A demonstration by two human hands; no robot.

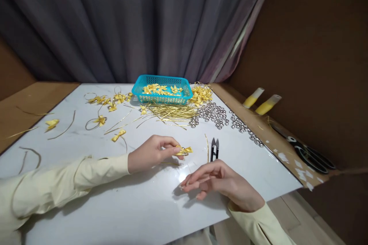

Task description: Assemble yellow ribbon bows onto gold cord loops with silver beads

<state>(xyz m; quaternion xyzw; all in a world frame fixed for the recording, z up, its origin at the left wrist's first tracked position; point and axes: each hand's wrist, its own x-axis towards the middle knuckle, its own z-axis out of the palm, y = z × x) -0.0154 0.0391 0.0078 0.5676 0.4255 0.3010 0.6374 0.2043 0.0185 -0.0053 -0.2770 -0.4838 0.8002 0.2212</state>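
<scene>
Between the thumb and fingers of my left hand (156, 152) is a yellow ribbon bow (188, 149) with a small silver ring at its middle, held just above the white table. My right hand (215, 182) hovers nearer the front edge, to the right of the bow, its fingers loosely apart and holding nothing visible. Black thread snips (214, 149) lie just beyond my right hand, beside a short gold cord (207, 147). Another yellow bow (119, 135) rests beyond my left wrist.
A blue basket (162, 100) of yellow bows stands at the back. Before it lie gold cords (174, 111) and silver rings (214, 115). Looped bows (100, 121) are at left. Large black scissors (310, 158) and two yellow-filled tubes (268, 104) lie at right.
</scene>
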